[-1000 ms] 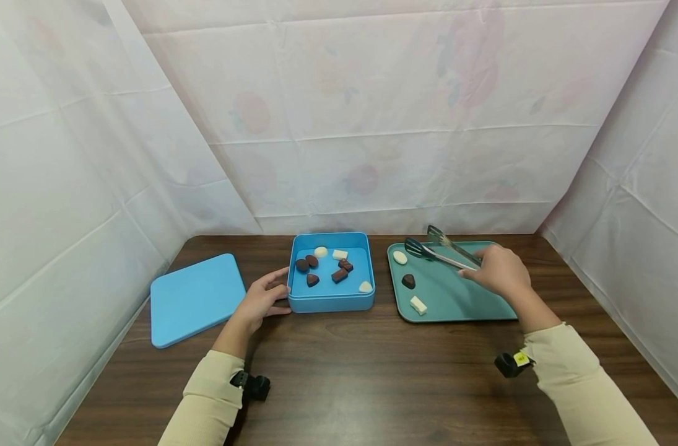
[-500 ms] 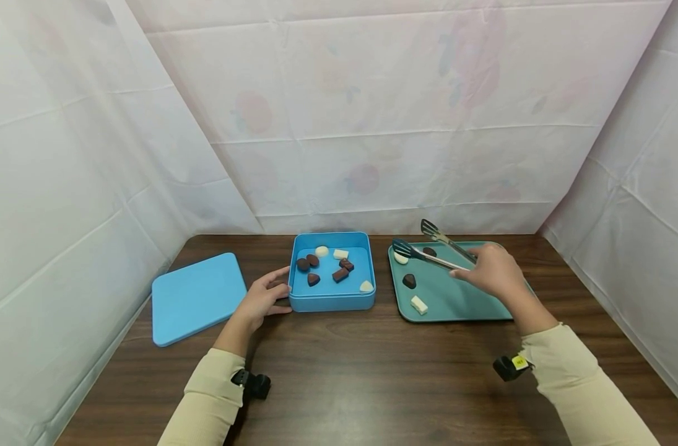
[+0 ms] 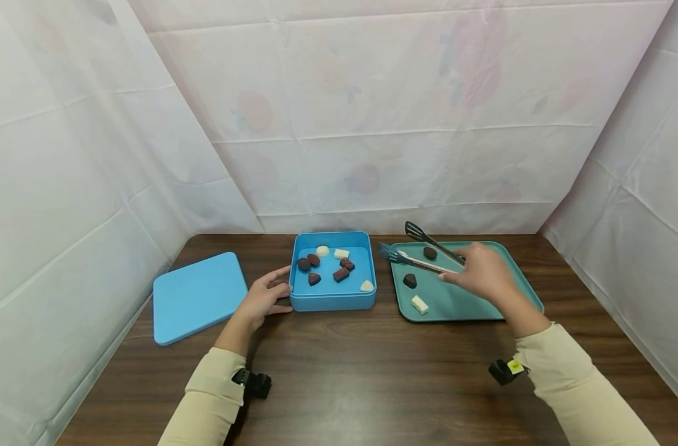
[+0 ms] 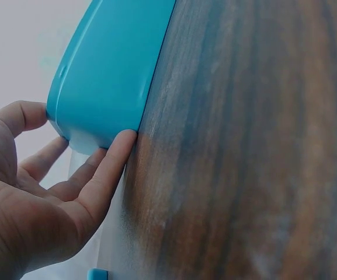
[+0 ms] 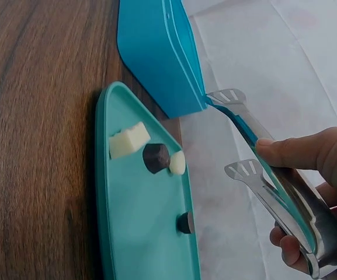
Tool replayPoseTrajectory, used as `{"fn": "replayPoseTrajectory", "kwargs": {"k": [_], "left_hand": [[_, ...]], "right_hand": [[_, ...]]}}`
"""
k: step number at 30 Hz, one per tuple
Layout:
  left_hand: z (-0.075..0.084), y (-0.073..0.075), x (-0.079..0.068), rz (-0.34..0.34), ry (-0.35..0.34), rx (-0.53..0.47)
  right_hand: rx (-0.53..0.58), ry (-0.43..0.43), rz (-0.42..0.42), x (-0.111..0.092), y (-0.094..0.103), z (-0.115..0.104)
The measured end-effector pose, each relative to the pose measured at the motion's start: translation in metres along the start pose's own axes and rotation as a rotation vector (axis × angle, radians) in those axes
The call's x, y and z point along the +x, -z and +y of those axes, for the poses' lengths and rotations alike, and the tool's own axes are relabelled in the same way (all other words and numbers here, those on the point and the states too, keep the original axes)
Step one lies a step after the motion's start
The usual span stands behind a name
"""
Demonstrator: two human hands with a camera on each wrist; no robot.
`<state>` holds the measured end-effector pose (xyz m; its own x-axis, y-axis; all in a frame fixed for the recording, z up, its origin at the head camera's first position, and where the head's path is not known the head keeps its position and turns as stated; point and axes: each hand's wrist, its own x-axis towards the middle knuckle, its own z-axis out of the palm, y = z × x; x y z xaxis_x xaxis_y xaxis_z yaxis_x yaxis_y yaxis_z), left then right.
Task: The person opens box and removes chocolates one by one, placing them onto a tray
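My right hand (image 3: 486,272) grips metal serving tongs (image 5: 299,198) above the teal tray (image 3: 461,303). The tongs' slotted heads are spread apart with nothing between them, over the tray's back left corner. On the tray lie a dark chocolate (image 3: 410,280), a white bar (image 3: 419,304), a dark oval chocolate (image 3: 430,253) and a white oval chocolate (image 5: 177,163), the last mostly hidden behind the tongs in the head view. Fingertips of my left hand (image 3: 263,296) touch the left side of the blue box (image 3: 333,302), which holds several brown and white chocolates (image 3: 341,274).
A flat blue lid (image 3: 199,297) lies on the brown wooden table (image 3: 361,378), left of the box. White patterned cloth (image 3: 339,124) hangs behind and on both sides. The box stands close to the tray's left edge.
My right hand has carried the tongs leftward, toward the box. This uncovers the dark oval chocolate at the tray's back and covers the white oval one. My left hand stays at the box.
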<state>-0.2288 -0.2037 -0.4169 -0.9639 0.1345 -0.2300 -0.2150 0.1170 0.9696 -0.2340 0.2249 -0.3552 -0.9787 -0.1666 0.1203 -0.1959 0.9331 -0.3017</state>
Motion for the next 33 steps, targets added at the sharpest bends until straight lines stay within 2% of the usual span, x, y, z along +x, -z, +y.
{"fn": "replayPoseTrajectory", "kwargs": {"k": [4,11,15,23,33], "left_hand": [[0.0,0.0,0.0,0.0,0.001,0.0],[-0.018,0.004,0.017,0.025,-0.007,0.002],[-0.014,0.003,0.015,0.007,-0.001,-0.005],[-0.026,0.006,0.023,0.031,-0.015,0.002],[-0.027,0.005,0.022,0.034,-0.019,0.008]], "right_hand": [[-0.001,0.01,0.001,-0.001,0.0,-0.006],[-0.011,0.024,-0.023,-0.001,0.002,-0.016],[-0.028,0.037,-0.029,-0.001,0.001,-0.023],[-0.074,0.076,-0.027,0.001,-0.002,-0.038],[-0.109,0.115,-0.053,0.01,-0.008,-0.057]]}}
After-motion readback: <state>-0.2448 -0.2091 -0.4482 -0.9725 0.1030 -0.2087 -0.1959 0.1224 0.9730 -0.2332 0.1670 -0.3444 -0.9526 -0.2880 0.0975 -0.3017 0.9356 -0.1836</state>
